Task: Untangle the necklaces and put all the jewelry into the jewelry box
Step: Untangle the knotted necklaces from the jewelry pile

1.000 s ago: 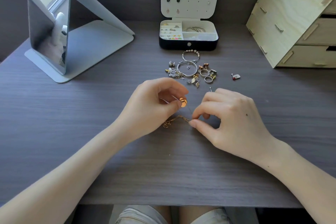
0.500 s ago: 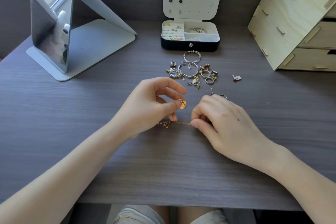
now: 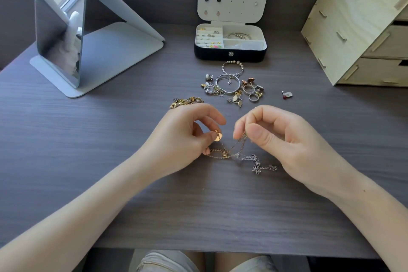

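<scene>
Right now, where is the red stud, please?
Head view: the red stud lies on the desk, right of the jewelry pile, toward the wooden drawers.

Scattered jewelry pile (image 3: 212,90) before the jewelry box (image 3: 230,56), mirror (image 3: 59,28) left, drawers (image 3: 353,28) right; seemingly open desk (image 3: 110,139) between.

The grey wood-grain surface (image 3: 88,161) carries a standing mirror (image 3: 59,28) at back left, an open box (image 3: 230,51) at back centre and wooden drawers (image 3: 353,28) at back right. Just before the box lies a heap (image 3: 231,86) of bangles, rings and earrings, with a red stud (image 3: 287,95) apart to its right and a gold clump (image 3: 186,101) to its left. Nearer, a tangle (image 3: 249,159) of chains lies partly on the surface.
</scene>
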`<state>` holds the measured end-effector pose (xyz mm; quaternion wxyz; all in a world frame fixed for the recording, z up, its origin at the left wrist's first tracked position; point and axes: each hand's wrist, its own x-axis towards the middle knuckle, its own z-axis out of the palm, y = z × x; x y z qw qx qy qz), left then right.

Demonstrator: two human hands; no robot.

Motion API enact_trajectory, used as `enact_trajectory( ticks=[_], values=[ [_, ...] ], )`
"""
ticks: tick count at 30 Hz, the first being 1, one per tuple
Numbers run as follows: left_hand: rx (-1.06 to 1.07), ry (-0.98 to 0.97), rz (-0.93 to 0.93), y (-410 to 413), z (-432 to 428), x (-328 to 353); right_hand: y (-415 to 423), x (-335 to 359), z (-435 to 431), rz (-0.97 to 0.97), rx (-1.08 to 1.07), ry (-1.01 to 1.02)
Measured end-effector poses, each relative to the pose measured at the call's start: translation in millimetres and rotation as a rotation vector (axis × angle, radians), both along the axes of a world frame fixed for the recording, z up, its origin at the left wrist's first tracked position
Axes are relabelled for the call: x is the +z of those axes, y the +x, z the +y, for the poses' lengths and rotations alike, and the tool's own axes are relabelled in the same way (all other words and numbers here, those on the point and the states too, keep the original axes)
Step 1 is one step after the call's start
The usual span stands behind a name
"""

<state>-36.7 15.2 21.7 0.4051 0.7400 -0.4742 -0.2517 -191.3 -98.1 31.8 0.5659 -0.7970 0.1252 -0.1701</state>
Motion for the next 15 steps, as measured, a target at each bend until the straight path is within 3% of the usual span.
enact_trajectory(
  ticks=[8, 15],
  values=[
    [-0.048, 0.013, -0.141, -2.8, 1.4, -1.1, -2.8, 5.1, -0.6, -0.102, 0.14, 0.245],
    [-0.046, -0.015, -0.228, -1.4, 1.5, -5.0, -5.2, 7.2, -1.4, -0.009, 0.271, 0.281]
  ],
)
